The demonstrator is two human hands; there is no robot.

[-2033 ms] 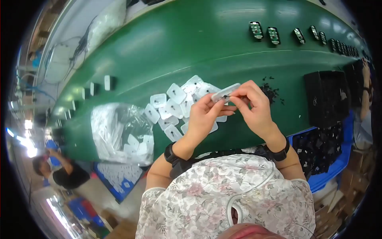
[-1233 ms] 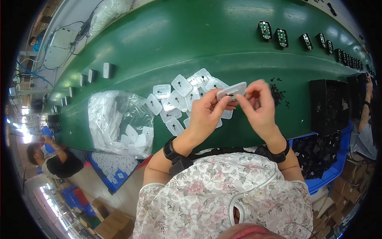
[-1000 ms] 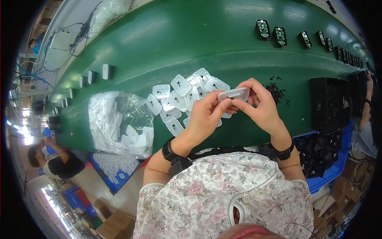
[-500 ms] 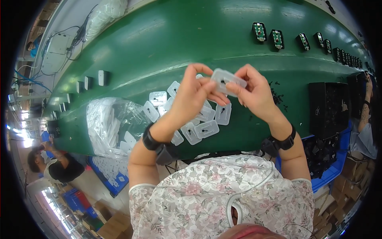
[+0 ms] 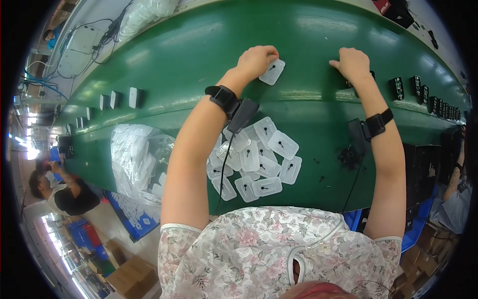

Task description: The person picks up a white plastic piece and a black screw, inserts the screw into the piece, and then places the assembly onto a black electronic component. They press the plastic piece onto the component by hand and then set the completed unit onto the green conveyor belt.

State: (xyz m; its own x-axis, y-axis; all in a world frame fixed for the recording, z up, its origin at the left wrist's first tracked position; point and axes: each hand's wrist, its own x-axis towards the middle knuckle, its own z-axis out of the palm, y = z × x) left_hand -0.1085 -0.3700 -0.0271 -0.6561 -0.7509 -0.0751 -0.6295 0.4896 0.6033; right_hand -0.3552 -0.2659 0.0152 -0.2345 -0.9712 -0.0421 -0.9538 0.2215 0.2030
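Note:
My left hand (image 5: 256, 62) is closed on the edge of a translucent white plastic cover (image 5: 272, 73), which has a black piece at its middle. It is over the far part of the green table. My right hand (image 5: 353, 65) is further right, beside small black cases with green circuit boards (image 5: 397, 88). Its thumb points left, while its other fingers are curled away and mostly hidden, so I cannot tell whether they hold anything. Nearer me lies a loose pile of similar white covers (image 5: 267, 167), most with a black piece in them.
A clear plastic bag (image 5: 132, 159) of white covers lies left of the pile. Small black pieces (image 5: 348, 158) are heaped to the right. White-topped cases (image 5: 135, 97) stand in a row at left. Other people sit at both sides. A blue bin (image 5: 413, 236) is at lower right.
Both hands were together on the white cover above the pile. My left hand has carried it forward; my right hand has let go and moved forward and right to the black cases.

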